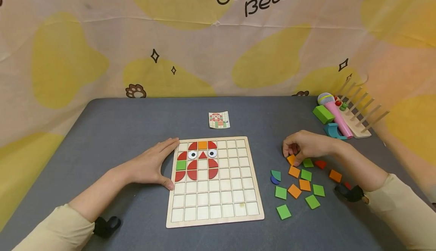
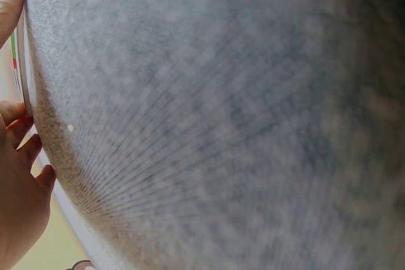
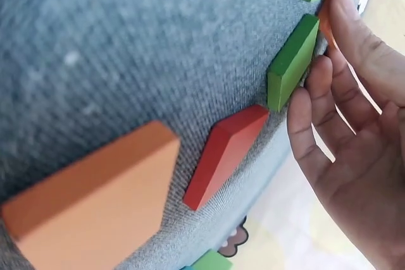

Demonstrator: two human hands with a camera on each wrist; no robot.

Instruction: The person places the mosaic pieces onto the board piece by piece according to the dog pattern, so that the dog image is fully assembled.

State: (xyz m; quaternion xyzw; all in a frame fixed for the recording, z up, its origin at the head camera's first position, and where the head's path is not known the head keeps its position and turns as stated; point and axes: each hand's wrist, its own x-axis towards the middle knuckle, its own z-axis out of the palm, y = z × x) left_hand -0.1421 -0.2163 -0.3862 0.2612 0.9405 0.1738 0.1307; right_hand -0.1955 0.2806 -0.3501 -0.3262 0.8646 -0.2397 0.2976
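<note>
My left hand (image 1: 150, 164) rests at the left edge of a wooden grid board (image 1: 215, 223), thumb and fingers spread along its frame. In the board's upper left lie red curved pieces (image 1: 192, 169), a red triangle (image 1: 202, 155), two round eye pieces (image 1: 192, 155), an orange square (image 1: 202, 145) and a green square (image 1: 181, 165). To the right of the board, my right hand (image 1: 308, 145) pinches an orange square tile (image 1: 291, 159) between thumb and fingers, low over the table. In the right wrist view a green tile (image 3: 292, 64) stands close by the fingertips.
Loose green tiles (image 1: 281, 192), orange tiles (image 1: 304, 185), red pieces (image 1: 320, 164) and a blue piece (image 1: 274, 180) are scattered right of the board. Behind it lies a small picture card (image 1: 219, 119). A pink toy microphone (image 1: 340, 118), green block (image 1: 323, 114) and pegged rack (image 1: 361, 130) stand back right.
</note>
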